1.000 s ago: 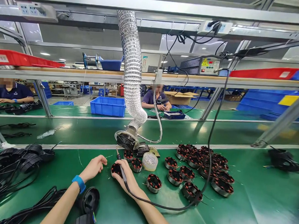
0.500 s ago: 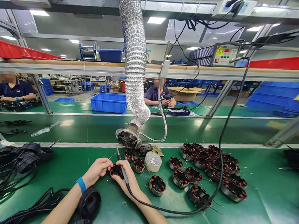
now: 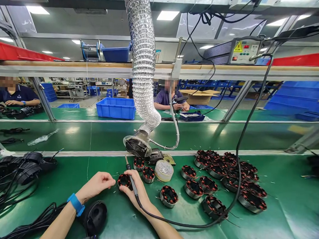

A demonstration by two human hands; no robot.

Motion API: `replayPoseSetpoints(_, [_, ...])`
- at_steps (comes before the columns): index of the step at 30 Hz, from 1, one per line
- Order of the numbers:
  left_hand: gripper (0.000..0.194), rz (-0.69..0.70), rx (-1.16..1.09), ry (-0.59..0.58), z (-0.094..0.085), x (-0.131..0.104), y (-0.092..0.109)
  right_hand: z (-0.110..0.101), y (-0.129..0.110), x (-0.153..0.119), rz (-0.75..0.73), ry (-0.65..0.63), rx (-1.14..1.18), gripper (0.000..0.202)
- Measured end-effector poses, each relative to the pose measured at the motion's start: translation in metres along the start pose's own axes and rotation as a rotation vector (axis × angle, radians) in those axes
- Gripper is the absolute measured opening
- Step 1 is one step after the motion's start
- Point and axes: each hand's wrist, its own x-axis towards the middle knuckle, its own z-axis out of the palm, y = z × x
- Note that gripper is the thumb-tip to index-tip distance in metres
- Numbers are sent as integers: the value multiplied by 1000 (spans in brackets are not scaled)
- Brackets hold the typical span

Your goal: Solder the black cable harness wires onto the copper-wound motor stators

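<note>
My right hand (image 3: pixel 139 191) grips a soldering iron (image 3: pixel 128 167), its tip pointing up and away from me. The thumb and fingers of that same hand also rest against a motor stator (image 3: pixel 123 181), a metal ring with red-and-black windings. To the left of this stator is my left hand (image 3: pixel 96 185), fingers curled and pinched, a small gap from the ring. Whatever the pinch may hold is too small to make out. Just beyond stand two more stators, one (image 3: pixel 148 174) beside a round tub of solder-coloured scraps (image 3: pixel 164 170).
A fume extractor hose (image 3: pixel 144 80) hangs over the work spot. Many stators (image 3: pixel 226 171) cluster on the right, and the iron's cable (image 3: pixel 186 225) loops past them. Black housings (image 3: pixel 95 215) and cables (image 3: pixel 42 220) lie left. Two people (image 3: pixel 171 97) sit across the benches.
My left hand has drawn back to the left, away from the stator, and its fingers have curled in more. My right hand keeps its hold on the iron and stator.
</note>
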Motion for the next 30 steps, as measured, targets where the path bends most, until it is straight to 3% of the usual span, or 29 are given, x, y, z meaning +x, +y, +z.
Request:
replayPoseSetpoints(5, [38, 37, 4, 24, 1, -2, 6, -1, -4, 1, 14, -11, -4, 44])
replayPoseSetpoints(10, [43, -87, -240, -17, 9, 13, 12, -3, -8, 2, 12, -65, 38, 42])
replayPoseSetpoints(14, [44, -96, -345, -1, 12, 24, 7, -3, -9, 3, 10, -65, 45, 44])
replayPoseSetpoints(19, [43, -79, -149, 29, 2, 10, 5, -2, -7, 1, 8, -63, 46, 44])
replayPoseSetpoints(24, [22, -1, 39, -148, 1, -7, 9, -2, -5, 2, 5, -36, 42, 42])
replayPoseSetpoints(27, [23, 28, 12, -185, 4, -7, 11, -3, -2, 3, 10, -35, 19, 44])
replayPoseSetpoints(30, [29, -15, -159, -171, 7, 1, 9, -3, 2, 3, -7, -51, 10, 47])
